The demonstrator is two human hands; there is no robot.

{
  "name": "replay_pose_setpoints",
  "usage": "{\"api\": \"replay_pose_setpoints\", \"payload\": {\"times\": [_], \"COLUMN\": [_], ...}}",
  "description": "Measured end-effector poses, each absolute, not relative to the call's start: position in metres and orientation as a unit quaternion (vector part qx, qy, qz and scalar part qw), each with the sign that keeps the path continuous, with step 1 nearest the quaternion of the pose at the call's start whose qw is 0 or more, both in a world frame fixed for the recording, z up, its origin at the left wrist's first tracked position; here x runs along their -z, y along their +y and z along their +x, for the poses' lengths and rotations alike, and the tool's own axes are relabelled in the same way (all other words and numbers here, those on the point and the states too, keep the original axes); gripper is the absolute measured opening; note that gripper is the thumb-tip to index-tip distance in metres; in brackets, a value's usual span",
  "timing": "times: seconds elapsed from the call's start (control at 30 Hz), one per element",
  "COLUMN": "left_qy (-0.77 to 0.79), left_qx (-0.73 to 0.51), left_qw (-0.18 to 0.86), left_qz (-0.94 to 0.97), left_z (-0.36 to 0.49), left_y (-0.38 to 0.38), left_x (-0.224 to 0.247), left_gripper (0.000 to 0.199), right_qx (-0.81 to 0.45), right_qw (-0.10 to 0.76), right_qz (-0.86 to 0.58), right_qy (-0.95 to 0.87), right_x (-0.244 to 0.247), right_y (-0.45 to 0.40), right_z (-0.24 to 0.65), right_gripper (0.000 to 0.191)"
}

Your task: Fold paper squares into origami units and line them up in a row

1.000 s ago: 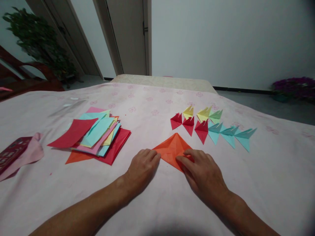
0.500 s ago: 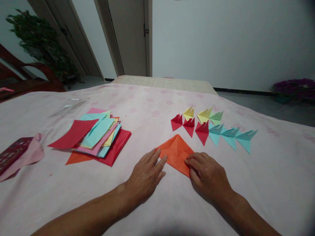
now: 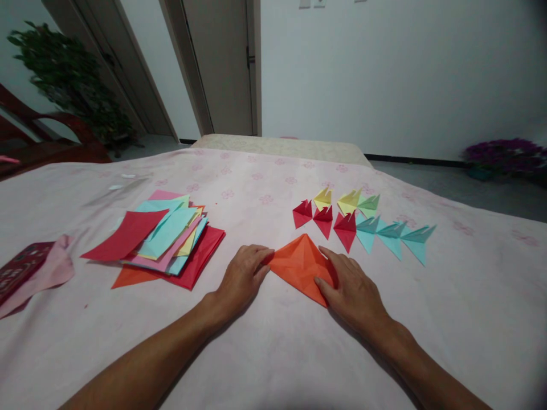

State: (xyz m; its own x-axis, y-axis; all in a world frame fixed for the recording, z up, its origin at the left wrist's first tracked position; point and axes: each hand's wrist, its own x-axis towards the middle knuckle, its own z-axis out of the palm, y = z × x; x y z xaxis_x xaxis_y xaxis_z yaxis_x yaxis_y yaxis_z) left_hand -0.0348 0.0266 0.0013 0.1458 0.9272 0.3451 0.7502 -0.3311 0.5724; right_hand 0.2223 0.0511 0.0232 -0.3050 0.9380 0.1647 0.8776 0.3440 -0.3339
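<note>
A folded sheet of orange origami paper (image 3: 301, 262) lies on the tablecloth in front of me, creased, with one point facing away. My left hand (image 3: 245, 273) pinches its left corner between thumb and fingers. Over the right part of the sheet rests my right hand (image 3: 352, 285), thumb and fingers spread apart and touching the paper. Just beyond are folded paper cranes: red ones (image 3: 345, 230) and light blue ones (image 3: 391, 234) in the nearer row, yellow ones (image 3: 349, 202) and a green one (image 3: 368, 205) behind.
To the left sits a loose pile of coloured paper sheets (image 3: 171, 233). Farther left are a dark red printed packet (image 3: 23, 265) and a pink cloth-like piece (image 3: 53, 273). A pale pink flowered tablecloth (image 3: 256, 353) covers the table. A wooden chair (image 3: 64, 142) stands at the far left.
My left hand has gone from lying flat by the paper to pinching its left corner. The right hand's fingers have spread from a closed grip. The view has shifted slightly.
</note>
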Motion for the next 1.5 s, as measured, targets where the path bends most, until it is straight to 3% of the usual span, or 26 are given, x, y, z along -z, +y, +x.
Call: {"api": "replay_pose_setpoints", "payload": {"times": [0.13,0.3,0.43,0.63,0.93,1.2,1.3,1.5], "left_qy": [0.557,0.538,0.502,0.497,0.513,0.518,0.522,0.527], "left_qx": [-0.386,-0.432,-0.368,-0.223,-0.153,-0.132,-0.132,-0.143], "left_qw": [0.193,0.134,0.112,0.037,-0.003,0.006,0.012,0.028], "left_qz": [0.709,0.711,0.775,0.838,0.844,0.845,0.843,0.837], "left_z": [-0.036,-0.034,-0.031,-0.024,-0.017,-0.015,-0.013,-0.01], "left_y": [0.046,0.041,0.015,0.002,0.003,0.004,0.005,0.012], "left_x": [-0.003,-0.011,-0.01,-0.005,-0.009,-0.009,-0.011,-0.013], "left_gripper": [0.035,0.027,0.021,0.038,0.041,0.042,0.039,0.031], "right_qx": [-0.179,-0.197,-0.198,-0.161,-0.11,0.062,0.006,-0.179], "right_qw": [0.126,0.112,0.129,0.103,0.075,0.154,0.1,-0.008], "right_qz": [-0.629,-0.678,-0.701,-0.7,-0.658,-0.452,-0.407,-0.459], "right_qy": [-0.746,-0.699,-0.673,-0.688,-0.741,-0.876,-0.908,-0.87], "right_x": [-0.032,-0.038,-0.036,-0.034,-0.03,-0.037,-0.049,-0.085], "right_y": [0.046,0.041,0.042,0.042,0.043,0.036,0.039,0.069], "right_z": [0.221,0.229,0.233,0.231,0.237,0.226,0.213,0.208], "right_gripper": [0.061,0.069,0.067,0.067,0.059,0.047,0.047,0.055]}}
